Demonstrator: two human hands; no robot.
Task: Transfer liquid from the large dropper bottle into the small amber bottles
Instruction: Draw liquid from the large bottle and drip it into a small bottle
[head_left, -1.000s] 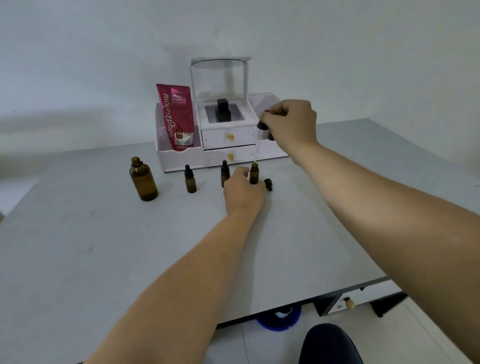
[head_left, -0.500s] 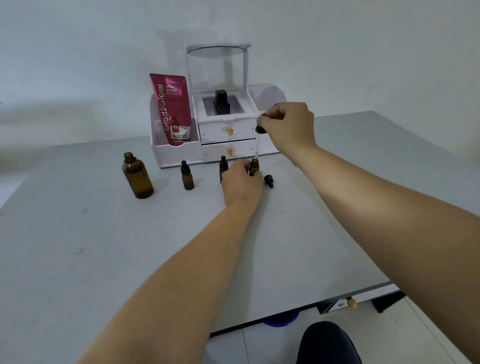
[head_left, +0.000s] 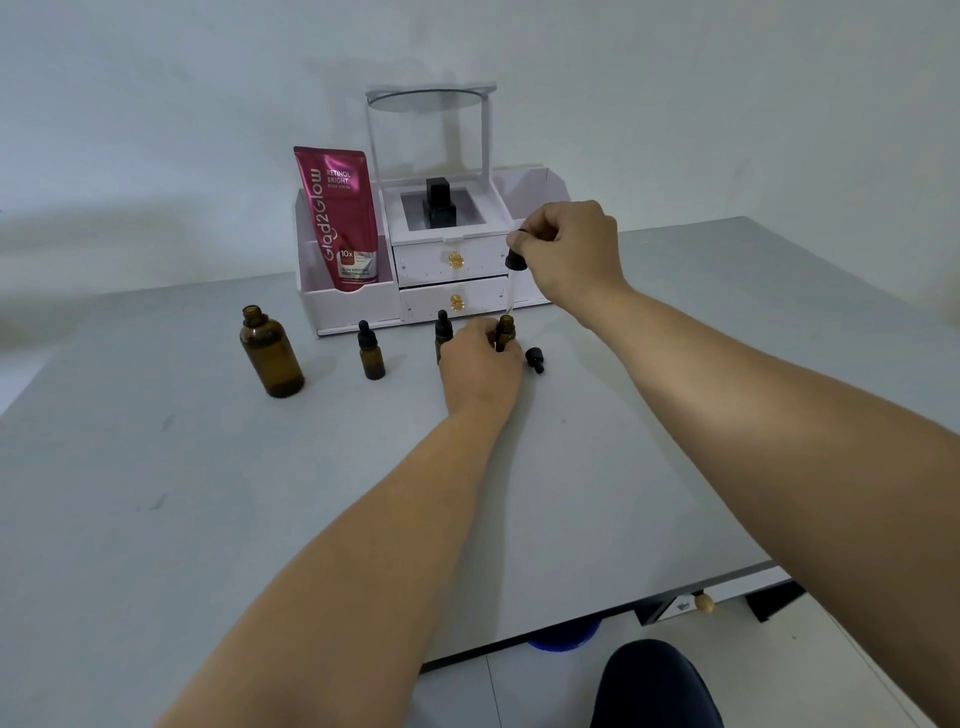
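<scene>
- Dropper (head_left: 515, 262), with a black bulb and a clear glass tube, hangs upright from the right hand (head_left: 571, 254). That hand's thumb and fingers are curled in and pinch the top of the bulb.
- Directly below the right hand, the tube's tip sits at the mouth of the open small amber bottle (head_left: 505, 332). Whether the tip is inside the neck cannot be told.
- Resting on the surface (head_left: 156, 493), the left hand (head_left: 480, 361) curls its fingertips round that open bottle and holds it upright. The bottle's lower part is hidden behind the fingers.
- Just right of the left hand, a small black cap (head_left: 535, 359) lies on its side on the surface, apart from the bottle.
- Just beyond the left hand's knuckles, on their left, stands a second small bottle (head_left: 443, 331). It is capped and partly hidden, and whether the hand touches it cannot be told.
- Further left of that hand, a third small bottle (head_left: 371, 353) stands capped and alone.
- Left again is the large dropper bottle (head_left: 270, 356), uncapped and upright, well apart from both hands.
- Beyond both hands, a white organizer (head_left: 353, 306) with two drawers holds a red tube (head_left: 337, 218) in its left bin.
</scene>
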